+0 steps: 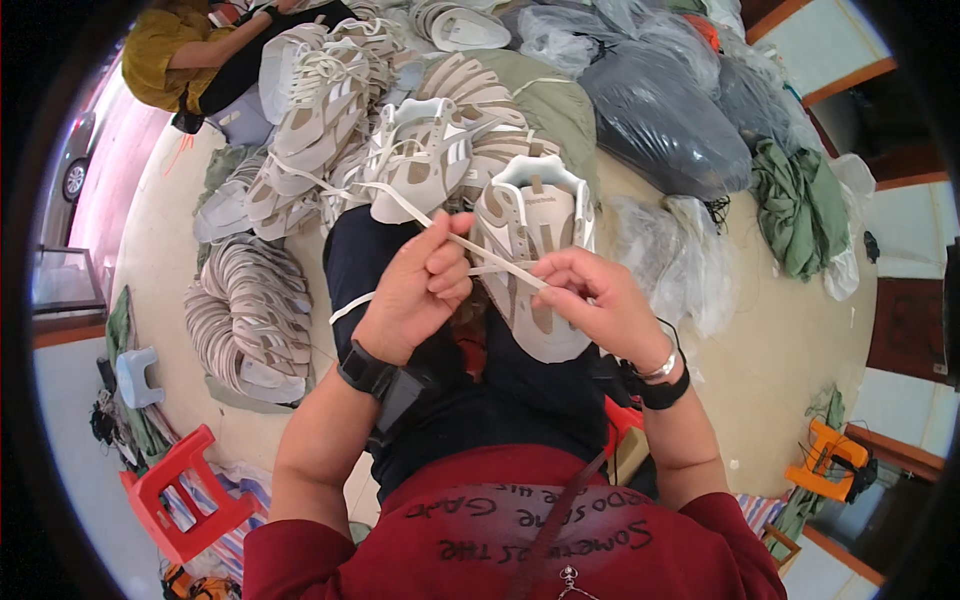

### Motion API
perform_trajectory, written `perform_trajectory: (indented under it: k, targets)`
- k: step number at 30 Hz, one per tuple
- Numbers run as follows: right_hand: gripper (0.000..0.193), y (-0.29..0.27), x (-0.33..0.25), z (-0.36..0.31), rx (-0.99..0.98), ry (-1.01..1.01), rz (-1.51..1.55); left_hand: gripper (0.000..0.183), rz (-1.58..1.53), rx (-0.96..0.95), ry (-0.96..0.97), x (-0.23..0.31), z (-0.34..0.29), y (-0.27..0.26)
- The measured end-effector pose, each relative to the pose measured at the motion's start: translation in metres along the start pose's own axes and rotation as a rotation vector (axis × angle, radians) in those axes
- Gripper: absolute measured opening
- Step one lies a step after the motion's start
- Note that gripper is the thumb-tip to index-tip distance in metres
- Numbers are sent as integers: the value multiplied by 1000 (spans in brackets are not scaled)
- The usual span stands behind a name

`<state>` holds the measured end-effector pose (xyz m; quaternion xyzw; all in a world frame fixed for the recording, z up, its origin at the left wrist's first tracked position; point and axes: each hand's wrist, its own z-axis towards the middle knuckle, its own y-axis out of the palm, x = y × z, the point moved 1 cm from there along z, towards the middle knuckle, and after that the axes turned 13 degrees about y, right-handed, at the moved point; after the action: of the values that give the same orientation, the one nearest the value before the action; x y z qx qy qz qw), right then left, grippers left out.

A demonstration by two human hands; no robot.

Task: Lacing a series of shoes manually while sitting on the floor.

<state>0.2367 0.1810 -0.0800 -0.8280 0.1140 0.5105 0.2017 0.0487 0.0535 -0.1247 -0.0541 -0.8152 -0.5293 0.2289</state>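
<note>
A pale shoelace (495, 262) stretches between my two hands, slanting down to the right above my lap. My left hand (428, 272) is closed, pinching the lace between thumb and bent fingers. My right hand (592, 300) pinches it further along, near the shoe upper. That beige and white shoe upper (540, 212) rests on my right thigh, toe toward me, with lace running through its lower eyelets. Just beyond my left hand lies another upper (415, 165) with its lace threaded, leaning on a heap of similar uppers.
Piled shoe uppers (315, 130) spread ahead and to the left, with a curved stack (250, 315) on the floor. Plastic-wrapped dark bundles (660, 110) and a green cloth (797, 205) lie right. A red stool (185, 495) stands lower left. Another person's arm (222, 45) shows upper left.
</note>
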Motion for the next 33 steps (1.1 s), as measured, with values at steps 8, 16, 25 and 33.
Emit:
perform_trajectory:
  k: [8,16,25,33]
  targets:
    - [18,-10,18,-19,8,5,146,33,-203,43,384,88,-27,-74]
    - [15,-14,22,-21,22,83,166,30,-126,323,647,158,-70,-164]
    - [13,-21,23,-22,24,83,165,32,-67,642,870,200,-123,-228]
    - [12,-33,26,-35,111,76,123,31,26,630,902,209,-144,-287]
